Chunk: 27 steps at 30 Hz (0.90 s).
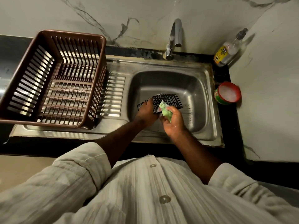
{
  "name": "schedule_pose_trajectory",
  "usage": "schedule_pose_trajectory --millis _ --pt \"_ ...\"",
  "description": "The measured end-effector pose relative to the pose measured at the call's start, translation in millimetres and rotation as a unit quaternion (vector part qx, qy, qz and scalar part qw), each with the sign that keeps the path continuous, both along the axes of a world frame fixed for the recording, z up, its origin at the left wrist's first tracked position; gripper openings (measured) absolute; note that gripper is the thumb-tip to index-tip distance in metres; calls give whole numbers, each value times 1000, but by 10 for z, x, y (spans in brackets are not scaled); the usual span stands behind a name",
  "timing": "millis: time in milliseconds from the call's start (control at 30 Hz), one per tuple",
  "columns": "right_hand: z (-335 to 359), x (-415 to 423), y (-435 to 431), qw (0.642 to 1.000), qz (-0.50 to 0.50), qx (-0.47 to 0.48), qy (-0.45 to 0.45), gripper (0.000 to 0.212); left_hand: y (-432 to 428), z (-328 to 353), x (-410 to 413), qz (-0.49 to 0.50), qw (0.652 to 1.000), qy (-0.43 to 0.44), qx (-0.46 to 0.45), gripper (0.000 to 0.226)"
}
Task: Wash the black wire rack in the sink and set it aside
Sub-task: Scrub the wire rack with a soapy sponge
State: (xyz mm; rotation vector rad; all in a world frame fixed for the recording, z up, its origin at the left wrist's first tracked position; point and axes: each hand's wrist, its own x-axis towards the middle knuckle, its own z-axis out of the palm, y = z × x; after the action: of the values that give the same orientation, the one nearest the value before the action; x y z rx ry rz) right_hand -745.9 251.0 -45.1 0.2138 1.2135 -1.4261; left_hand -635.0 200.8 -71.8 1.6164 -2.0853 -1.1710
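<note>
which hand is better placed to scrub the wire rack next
Right. The right hand grips the green sponge against the black wire rack, while the left hand holds the rack in the sink.

Far wall (80,13): pale marble-look slab, grey veining. The same finish is noted on the right wall (267,94).

A black counter (48,147) is run along both walls. A steel sink (161,63) is set into it, with a ribbed drainboard (113,94) on its left. A chrome tap (175,36) is mounted at the far rim.

A brown slatted basket (71,33) is stood on the drainboard, overhanging leftward. A clear bottle (226,52) with a yellow label is placed in the far right corner. A round green tub (228,93) with a red rim is seen nearer, against the right wall.

Lighting: dim, warm. The bottle's shadow is thrown rightward onto the wall.

A beige surface (24,165) is seen below the counter, near left; kind not determined.
</note>
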Motion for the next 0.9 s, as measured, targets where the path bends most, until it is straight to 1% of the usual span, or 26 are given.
schedule_pose_trajectory --millis 67,133,200,267,300,333,367,400,433,467,533,600,667,700,767,800,833,900 --pt "-18 -26 11 1000 2 2 -4 15 -18 24 6 -3 1000 11 12 71" --pt "-20 -28 39 1000 17 7 0 20 -47 42 22 8 999 13 50 67" --pt "-23 -21 69 999 30 16 2 20 -91 66 19 49 993 24 104 50" --pt "-24 -27 89 999 40 21 3 16 -142 68 11 81 988 26 131 33" --pt "-27 -39 104 999 46 22 2 15 -161 51 9 85 988 18 130 31" --pt "-27 -56 115 998 54 27 5 14 -175 37 11 82 989 2 127 33" --pt "-17 -79 128 997 68 38 18 13 -177 15 19 75 989 -16 126 35" --pt "-11 -115 138 993 89 57 55 11 -172 -9 28 68 989 -31 127 37" --pt "2 -161 142 984 115 78 115 8 -162 -25 34 62 989 -45 126 37" --pt "-11 -225 127 968 137 91 188 7 -148 -32 34 60 989 -58 123 36" --pt "-27 -387 64 935 139 84 316 11 -130 -67 11 61 989 -73 110 31" --pt "-14 -546 -20 910 129 56 390 18 -130 -101 -39 57 991 -71 98 30" --pt "13 -618 -69 877 156 11 454 18 -134 -94 -118 52 993 -57 93 31" --pt "23 -624 -90 847 179 -14 500 16 -144 -92 -158 49 993 -51 93 31" --pt "65 -601 -114 756 223 -60 612 14 -152 -64 -230 47 994 -42 86 31" --pt "83 -581 -129 715 237 -78 653 15 -154 -49 -264 49 995 -42 78 31" --pt "84 -559 -148 686 250 -93 677 16 -154 -38 -291 49 995 -43 71 30" --pt "59 -513 -190 641 282 -99 707 21 -149 -32 -329 40 997 -45 57 28"
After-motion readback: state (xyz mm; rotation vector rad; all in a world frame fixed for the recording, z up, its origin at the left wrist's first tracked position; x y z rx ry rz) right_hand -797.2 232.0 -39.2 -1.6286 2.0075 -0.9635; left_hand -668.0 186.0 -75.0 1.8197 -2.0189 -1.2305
